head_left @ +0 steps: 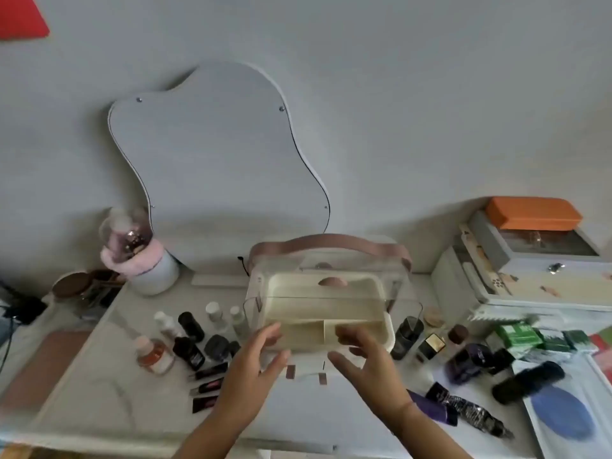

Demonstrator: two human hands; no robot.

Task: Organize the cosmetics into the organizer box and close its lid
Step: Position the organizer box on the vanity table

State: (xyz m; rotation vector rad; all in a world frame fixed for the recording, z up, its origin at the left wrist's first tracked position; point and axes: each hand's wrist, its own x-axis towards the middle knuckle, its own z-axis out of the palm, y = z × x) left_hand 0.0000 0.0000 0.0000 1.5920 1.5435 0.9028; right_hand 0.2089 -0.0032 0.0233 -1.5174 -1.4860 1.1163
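Observation:
The cream organizer box [364, 286] stands mid-table with a pink handle [331, 246] and a clear lid [331, 304] lifted over its compartments. My left hand [261, 352] and my right hand [361, 356] hover at the box's front edge, fingers apart; I cannot tell if they touch the lid. Left of the box stand several small bottles [192, 326], dark jars and lip tubes [208, 385]. On the right sit a dark glass jar [409, 336], a gold-topped bottle [432, 344], a purple bottle [470, 359] and dark tubes [463, 409].
A wavy mirror [215, 167] leans on the wall behind. A pink fluffy ornament [139, 253] stands at back left, a jewellery box with an orange case [533, 213] at back right. Green boxes [530, 336], a black brush [530, 380] and a blue sponge [559, 412] lie right.

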